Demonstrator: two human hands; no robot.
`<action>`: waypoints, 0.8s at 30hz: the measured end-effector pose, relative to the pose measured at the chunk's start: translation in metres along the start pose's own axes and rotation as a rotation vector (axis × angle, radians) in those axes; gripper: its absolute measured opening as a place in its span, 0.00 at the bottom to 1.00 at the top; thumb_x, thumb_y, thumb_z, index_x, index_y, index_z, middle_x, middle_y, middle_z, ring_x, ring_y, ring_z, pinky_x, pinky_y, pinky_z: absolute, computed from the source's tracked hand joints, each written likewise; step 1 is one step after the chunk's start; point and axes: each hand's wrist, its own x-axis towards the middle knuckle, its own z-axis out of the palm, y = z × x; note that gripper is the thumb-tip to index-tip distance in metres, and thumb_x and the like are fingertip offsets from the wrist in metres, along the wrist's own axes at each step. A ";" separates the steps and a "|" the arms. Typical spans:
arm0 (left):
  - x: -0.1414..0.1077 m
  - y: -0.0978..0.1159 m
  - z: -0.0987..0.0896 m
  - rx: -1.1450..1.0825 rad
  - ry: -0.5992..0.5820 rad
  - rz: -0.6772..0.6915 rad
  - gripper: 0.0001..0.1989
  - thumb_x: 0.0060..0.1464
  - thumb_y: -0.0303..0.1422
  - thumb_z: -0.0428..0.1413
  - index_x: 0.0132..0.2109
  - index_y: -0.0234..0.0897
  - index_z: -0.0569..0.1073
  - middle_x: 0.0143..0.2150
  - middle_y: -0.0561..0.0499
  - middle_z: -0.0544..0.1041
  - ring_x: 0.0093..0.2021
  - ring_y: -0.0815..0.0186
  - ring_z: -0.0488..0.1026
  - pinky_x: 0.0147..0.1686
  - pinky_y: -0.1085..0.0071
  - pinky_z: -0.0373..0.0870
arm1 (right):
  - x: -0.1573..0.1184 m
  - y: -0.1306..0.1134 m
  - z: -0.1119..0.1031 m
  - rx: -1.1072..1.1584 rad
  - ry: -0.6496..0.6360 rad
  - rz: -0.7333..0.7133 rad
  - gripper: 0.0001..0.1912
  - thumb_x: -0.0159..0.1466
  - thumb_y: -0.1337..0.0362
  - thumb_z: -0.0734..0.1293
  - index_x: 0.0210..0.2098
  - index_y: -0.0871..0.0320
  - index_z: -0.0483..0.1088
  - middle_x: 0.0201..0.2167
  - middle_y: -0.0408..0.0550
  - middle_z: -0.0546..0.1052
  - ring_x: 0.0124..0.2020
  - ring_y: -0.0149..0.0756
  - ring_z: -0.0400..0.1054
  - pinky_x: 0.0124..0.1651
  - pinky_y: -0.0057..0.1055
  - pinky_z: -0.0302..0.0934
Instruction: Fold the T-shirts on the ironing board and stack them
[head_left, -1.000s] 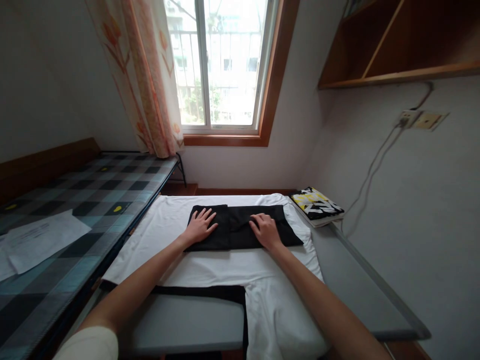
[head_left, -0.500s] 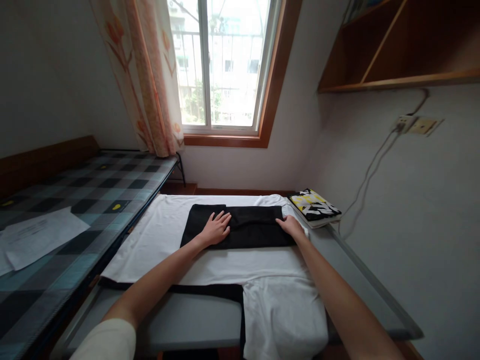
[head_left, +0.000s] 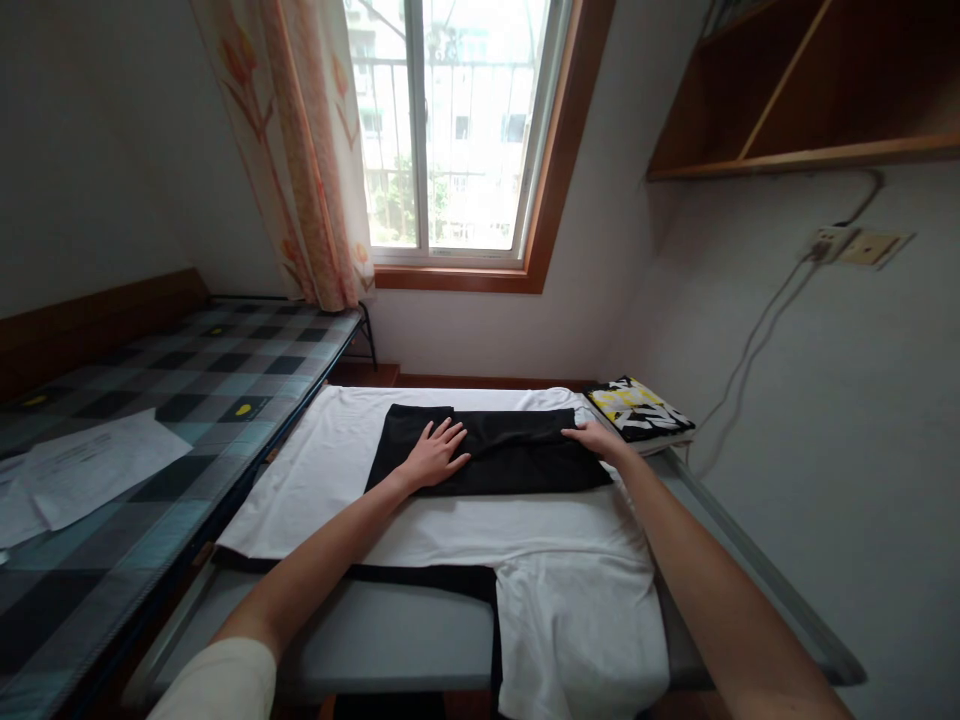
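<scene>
A folded black garment (head_left: 517, 465) lies as a long band across a white T-shirt (head_left: 300, 490) spread out on the table. My left hand (head_left: 436, 455) rests flat on the garment's left half, fingers spread. At the garment's right end, my right hand (head_left: 601, 441) pinches its far corner between thumb and fingers. One sleeve of the T-shirt (head_left: 585, 625) drapes over the table's near edge. Black cloth (head_left: 420, 577) shows from under the shirt's near side.
The grey table (head_left: 397, 630) stands beside a bed with a checked mattress (head_left: 292, 350), where papers (head_left: 105, 465) lie. A folded yellow, black and white cloth (head_left: 637, 408) sits at the table's far right. A wooden shelf (head_left: 810, 155) and cabled socket (head_left: 832, 240) are on the right wall.
My right hand has shifted slightly right with the garment's corner, and that end reaches a little farther right. My left hand stays on the garment. The view has turned slightly left.
</scene>
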 end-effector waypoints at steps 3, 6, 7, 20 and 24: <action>0.006 0.012 -0.007 -0.238 0.093 -0.030 0.27 0.62 0.47 0.46 0.63 0.41 0.65 0.66 0.45 0.63 0.69 0.55 0.52 0.66 0.52 0.49 | -0.015 -0.042 -0.010 0.103 -0.059 -0.066 0.15 0.61 0.58 0.69 0.42 0.64 0.73 0.32 0.52 0.79 0.32 0.36 0.73 0.32 0.27 0.66; 0.019 0.033 -0.014 -0.833 0.125 -0.170 0.30 0.63 0.51 0.42 0.64 0.40 0.63 0.64 0.44 0.67 0.63 0.57 0.64 0.61 0.58 0.62 | -0.032 -0.087 0.001 0.179 -0.276 -0.259 0.20 0.60 0.51 0.69 0.43 0.61 0.74 0.35 0.52 0.79 0.32 0.34 0.73 0.32 0.26 0.67; 0.024 0.041 -0.015 -1.067 0.095 -0.234 0.32 0.63 0.53 0.39 0.64 0.39 0.63 0.62 0.43 0.69 0.60 0.58 0.68 0.57 0.59 0.66 | -0.036 -0.097 0.010 0.216 -0.431 -0.312 0.23 0.61 0.49 0.67 0.46 0.60 0.73 0.37 0.53 0.79 0.34 0.36 0.74 0.35 0.28 0.69; 0.013 0.036 -0.015 -1.229 0.152 -0.631 0.38 0.54 0.28 0.54 0.69 0.42 0.47 0.53 0.43 0.76 0.40 0.65 0.77 0.38 0.69 0.75 | -0.022 -0.039 0.125 -0.548 0.068 -0.891 0.32 0.65 0.47 0.61 0.65 0.53 0.59 0.68 0.53 0.57 0.69 0.51 0.45 0.66 0.52 0.46; 0.005 0.013 -0.018 -0.580 0.210 -0.303 0.21 0.58 0.27 0.46 0.58 0.37 0.67 0.50 0.43 0.78 0.52 0.59 0.73 0.54 0.59 0.68 | -0.028 -0.036 0.132 -0.654 0.094 -0.872 0.35 0.67 0.44 0.56 0.68 0.52 0.53 0.69 0.52 0.53 0.70 0.50 0.40 0.67 0.52 0.40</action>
